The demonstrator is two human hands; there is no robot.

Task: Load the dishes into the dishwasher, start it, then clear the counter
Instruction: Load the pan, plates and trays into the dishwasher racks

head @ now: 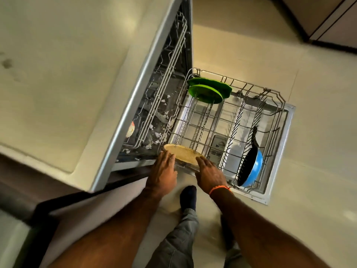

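A single head-worn view looks steeply down from standing height, tilted so the counter (58,78) fills the upper left and the floor (318,151) the right. The pulled-out lower rack (270,105) of the open dishwasher sits mid-frame, fairly near. Both forearms reach in from the bottom edge, the hands (164,171) meeting at the rack's near-left corner. The wide lens bends straight edges.

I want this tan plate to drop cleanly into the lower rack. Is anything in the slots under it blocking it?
Nothing visible does. The tan plate sits at the near end of the lower rack, between the left hand and right hand. The green plates and blue pan stand elsewhere.
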